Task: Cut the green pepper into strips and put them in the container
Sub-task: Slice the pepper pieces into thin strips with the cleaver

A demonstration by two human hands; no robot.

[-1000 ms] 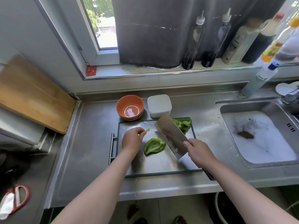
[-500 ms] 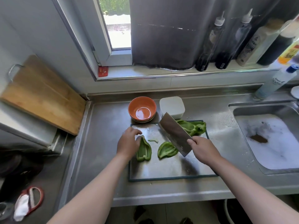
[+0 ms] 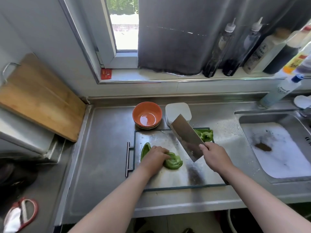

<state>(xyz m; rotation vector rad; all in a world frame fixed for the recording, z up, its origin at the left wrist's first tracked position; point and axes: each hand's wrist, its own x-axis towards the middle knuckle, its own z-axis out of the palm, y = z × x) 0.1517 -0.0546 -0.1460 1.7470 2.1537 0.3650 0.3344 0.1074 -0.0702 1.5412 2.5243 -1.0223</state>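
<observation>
On the steel cutting board (image 3: pixel 168 179) lie green pepper pieces. My left hand (image 3: pixel 155 158) rests on a flattened piece (image 3: pixel 174 163), fingers curled over its left part; a second piece (image 3: pixel 144 150) shows just left of that hand. More pepper (image 3: pixel 206 134) lies at the board's far right corner. My right hand (image 3: pixel 214 158) grips the handle of a cleaver (image 3: pixel 186 137), held above the board with the blade slanting toward the far left. A white lidded container (image 3: pixel 176 110) and an orange bowl (image 3: pixel 147 116) stand behind the board.
A sink (image 3: pixel 276 148) with white foam lies to the right. Bottles (image 3: pixel 235 51) line the window sill. A wooden board (image 3: pixel 38 96) leans at the left wall. The steel counter (image 3: pixel 104 148) stretches left of the cutting board.
My left hand has moved right, off the left pepper piece and onto the flattened one. The cleaver stays raised in my right hand. The view has shifted a little.
</observation>
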